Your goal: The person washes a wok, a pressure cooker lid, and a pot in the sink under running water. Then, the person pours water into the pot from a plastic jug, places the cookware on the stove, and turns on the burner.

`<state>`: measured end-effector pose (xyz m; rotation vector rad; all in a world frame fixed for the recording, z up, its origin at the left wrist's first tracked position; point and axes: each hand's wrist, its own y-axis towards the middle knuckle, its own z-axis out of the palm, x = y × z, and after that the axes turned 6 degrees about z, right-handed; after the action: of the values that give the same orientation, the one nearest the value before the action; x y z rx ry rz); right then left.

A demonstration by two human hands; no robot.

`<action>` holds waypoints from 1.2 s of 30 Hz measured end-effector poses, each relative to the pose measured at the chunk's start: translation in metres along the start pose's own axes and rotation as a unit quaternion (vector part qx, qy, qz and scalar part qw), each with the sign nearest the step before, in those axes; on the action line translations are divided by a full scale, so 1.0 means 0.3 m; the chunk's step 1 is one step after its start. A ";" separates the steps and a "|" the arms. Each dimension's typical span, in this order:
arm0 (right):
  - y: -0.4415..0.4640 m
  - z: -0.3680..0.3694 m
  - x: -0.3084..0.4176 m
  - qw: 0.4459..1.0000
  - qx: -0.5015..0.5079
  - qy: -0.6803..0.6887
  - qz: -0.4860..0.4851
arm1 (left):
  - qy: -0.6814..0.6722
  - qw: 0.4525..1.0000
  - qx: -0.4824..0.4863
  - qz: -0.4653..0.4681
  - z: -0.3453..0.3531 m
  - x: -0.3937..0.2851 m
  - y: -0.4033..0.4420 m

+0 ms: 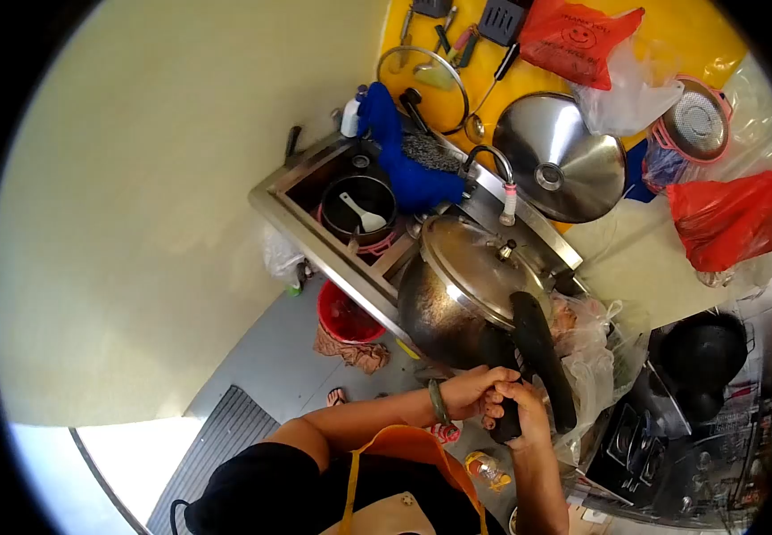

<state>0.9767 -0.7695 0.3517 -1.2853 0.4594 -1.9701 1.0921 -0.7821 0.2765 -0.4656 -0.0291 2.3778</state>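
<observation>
Left hand and right hand are clamped together on the lower handle of the pressure cooker, probably so that its off-centre weight can be shared. It is held across the edge of the sink; whether support is given beneath cannot be told. Its lid is seated on top, the upper handle being angled off the lower one.
</observation>
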 end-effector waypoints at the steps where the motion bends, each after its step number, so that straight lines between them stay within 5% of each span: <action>1: 0.040 -0.009 0.013 1.000 0.000 0.003 0.005 | -0.006 1.000 -0.007 -0.003 -0.018 -0.027 0.025; 4: 0.117 -0.037 0.049 0.999 -0.019 0.016 0.028 | -0.028 0.998 0.044 -0.048 -0.040 -0.110 0.049; 17: 0.451 -0.081 0.119 0.987 -0.056 0.149 0.036 | -0.028 0.983 -0.077 -0.165 -0.230 -0.298 0.292; 18: 0.477 -0.071 0.119 0.986 -0.060 0.156 0.027 | -0.002 0.975 -0.160 -0.153 -0.228 -0.316 0.307; 26: 0.631 0.060 0.169 0.963 -0.130 0.238 0.010 | -0.092 0.977 -0.018 -0.191 -0.386 -0.480 0.350; 30: 0.710 0.102 0.187 0.952 -0.146 0.268 -0.003 | -0.077 0.955 -0.161 -0.239 -0.388 -0.568 0.391; 36: 0.853 0.135 0.159 0.928 -0.076 0.363 -0.030 | -0.057 0.960 -0.029 -0.271 -0.571 -0.647 0.442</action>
<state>1.0985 -0.9727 0.2366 -0.6078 0.9477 -2.4694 1.1984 -1.0262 0.1593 -0.2990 -0.2491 1.8619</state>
